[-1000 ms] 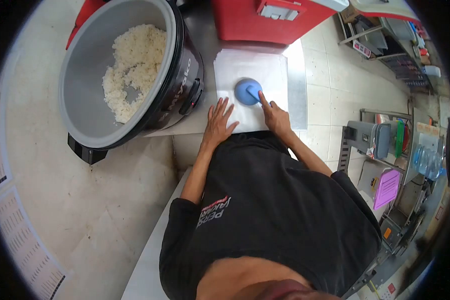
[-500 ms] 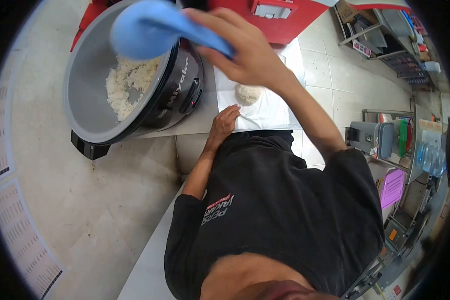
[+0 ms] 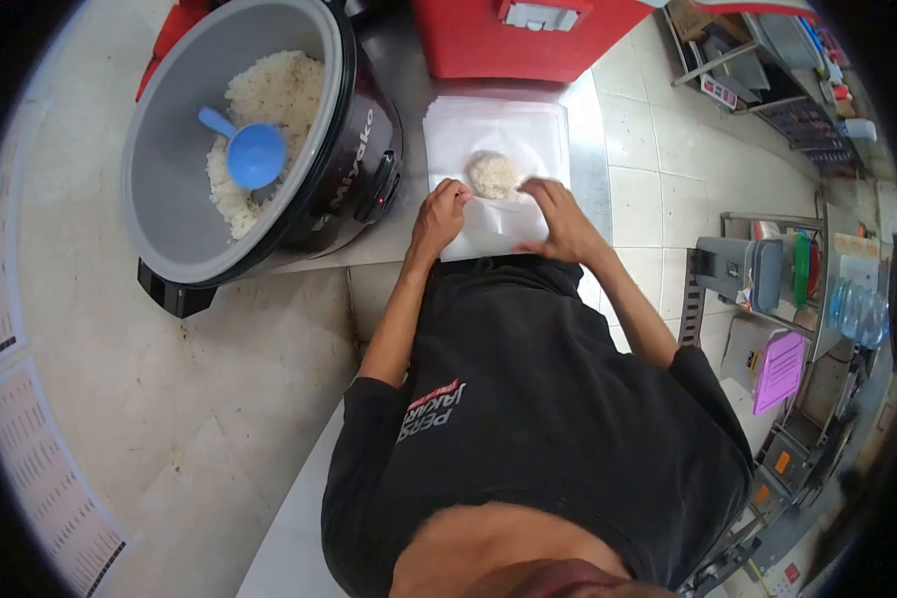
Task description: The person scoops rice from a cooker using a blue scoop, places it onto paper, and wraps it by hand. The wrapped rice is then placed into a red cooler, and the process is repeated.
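Rice mound: the rounded portion of rice [image 3: 494,175] sits on the white sheets [image 3: 448,130], towards their middle, between and just beyond your hands.
Left hand: your left hand [image 3: 439,221] is at the left side of the sheets, fingers curled in near the rice; whether they pinch the top sheet, you cannot tell from this view.
Right hand: your right hand [image 3: 568,224] is released and spread, thumb nearer you, fingertips close to the rice's right side.
Scoop: the blue scoop [image 3: 256,156] lies out of your hands, on the rice [image 3: 279,80] inside the cooker [image 3: 309,221] at left.
Surroundings: the metal counter [image 3: 588,149] carries the sheets; a red box [image 3: 488,50] stands at the far side.
Step in hand: the portion is set down, and you seem to be working at the top sheet around it.
Move needs: any lift would call for one sheet, parted cleanly from those below — an even hold at both sides, with the rice centred so it does not slide or crumble.
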`<action>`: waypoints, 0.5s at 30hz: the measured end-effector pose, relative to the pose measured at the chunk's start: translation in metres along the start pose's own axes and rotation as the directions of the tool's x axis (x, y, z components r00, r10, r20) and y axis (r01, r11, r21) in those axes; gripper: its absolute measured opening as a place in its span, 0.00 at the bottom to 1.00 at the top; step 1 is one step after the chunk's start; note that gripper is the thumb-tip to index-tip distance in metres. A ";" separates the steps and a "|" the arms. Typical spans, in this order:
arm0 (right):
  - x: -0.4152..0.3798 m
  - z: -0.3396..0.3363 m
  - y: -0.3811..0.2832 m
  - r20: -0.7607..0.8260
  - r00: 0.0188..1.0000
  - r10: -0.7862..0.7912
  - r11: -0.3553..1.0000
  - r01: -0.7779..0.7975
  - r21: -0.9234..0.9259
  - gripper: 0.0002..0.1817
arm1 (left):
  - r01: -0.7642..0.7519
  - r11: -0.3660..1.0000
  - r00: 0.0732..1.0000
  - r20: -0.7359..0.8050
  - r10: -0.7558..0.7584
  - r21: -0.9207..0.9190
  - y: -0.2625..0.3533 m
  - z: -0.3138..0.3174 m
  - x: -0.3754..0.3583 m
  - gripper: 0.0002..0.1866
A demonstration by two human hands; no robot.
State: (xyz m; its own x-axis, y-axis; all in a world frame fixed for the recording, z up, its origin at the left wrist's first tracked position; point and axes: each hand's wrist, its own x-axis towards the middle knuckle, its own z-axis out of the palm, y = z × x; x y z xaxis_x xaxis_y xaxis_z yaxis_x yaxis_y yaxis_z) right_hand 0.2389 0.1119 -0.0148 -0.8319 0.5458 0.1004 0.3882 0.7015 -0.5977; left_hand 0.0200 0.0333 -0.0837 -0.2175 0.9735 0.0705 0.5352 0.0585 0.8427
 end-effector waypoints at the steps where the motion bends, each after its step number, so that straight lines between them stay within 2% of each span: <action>1: -0.018 0.007 0.007 -0.002 1.000 0.007 1.000 -0.007 0.001 0.38 | -0.001 1.000 1.000 0.007 0.001 -0.001 -0.003 0.000 0.002 0.06; 3: -0.044 0.022 0.018 -0.013 0.997 0.081 0.992 -0.082 -0.099 0.35 | 0.035 0.999 0.999 0.008 -0.035 -0.026 -0.008 0.002 0.004 0.05; 4: -0.050 0.028 0.025 -0.082 0.993 0.080 0.992 -0.087 -0.087 0.26 | 0.080 0.996 0.995 0.061 -0.079 -0.024 -0.007 0.001 0.006 0.06; 5: -0.051 0.037 0.035 -0.088 0.992 0.089 0.991 -0.097 -0.090 0.26 | 0.074 0.997 0.995 0.070 -0.072 -0.027 -0.006 0.000 0.006 0.06; 7: -0.045 0.048 0.046 -0.297 0.950 0.097 0.994 -0.076 0.082 0.14 | -0.166 0.985 0.986 0.041 0.164 0.048 0.003 -0.007 0.000 0.15; 8: -0.042 0.050 0.042 -0.346 0.894 0.286 0.948 -0.211 0.237 0.06 | -0.241 0.963 0.969 0.083 0.232 0.124 0.006 -0.015 -0.007 0.29; 9: -0.042 0.051 0.045 -0.348 0.893 0.286 0.948 -0.212 0.237 0.06 | -0.242 0.962 0.969 0.084 0.233 0.124 0.008 -0.017 -0.012 0.29; 11: -0.040 0.055 0.053 -0.405 0.807 0.430 0.887 -0.293 0.358 0.07 | -0.426 0.881 0.897 0.224 0.381 0.205 0.009 -0.020 -0.023 0.40; 12: -0.039 0.053 0.052 -0.374 0.796 0.476 0.860 -0.334 0.386 0.07 | -0.437 0.876 0.895 0.198 0.400 0.206 0.010 -0.019 -0.028 0.36; 13: -0.039 0.050 0.050 -0.370 0.799 0.474 0.860 -0.330 0.390 0.07 | -0.432 0.877 0.898 0.196 0.394 0.213 0.001 -0.016 -0.031 0.36; 15: -0.040 0.045 0.050 -0.321 0.861 0.395 0.882 -0.258 0.394 0.07 | -0.385 0.904 0.920 0.156 0.360 0.186 -0.017 -0.010 -0.033 0.27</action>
State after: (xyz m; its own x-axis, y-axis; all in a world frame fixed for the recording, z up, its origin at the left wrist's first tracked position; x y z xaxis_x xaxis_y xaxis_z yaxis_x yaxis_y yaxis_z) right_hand 0.2737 0.1050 -0.0843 -0.4353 0.8941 0.1055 0.4006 0.2973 -0.8667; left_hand 0.0100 -0.0024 -0.0951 0.1198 0.9510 0.2852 0.7196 -0.2810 0.6350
